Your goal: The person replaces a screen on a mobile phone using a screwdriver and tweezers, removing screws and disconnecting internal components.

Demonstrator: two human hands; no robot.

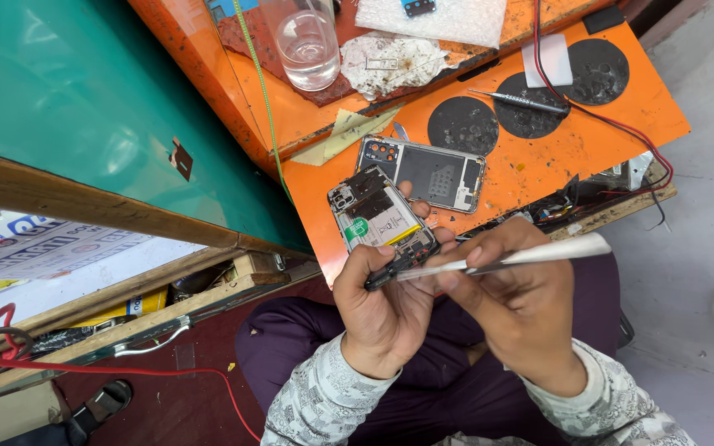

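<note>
My left hand (382, 301) grips an opened phone (378, 219) by its lower end, back side up, with the battery and circuit boards showing. My right hand (522, 297) pinches metal tweezers (530, 256) whose tips reach the phone's lower edge beside my left thumb. The phone's removed back cover (423, 172) lies just behind it on the orange work mat (588, 132).
A glass of water (309, 48), a crumpled white cloth (390, 62), a screwdriver (518, 101) and black round pads (463, 125) sit on the orange bench. Red and black wires (613, 124) run along its right edge. A green panel (76, 99) stands left.
</note>
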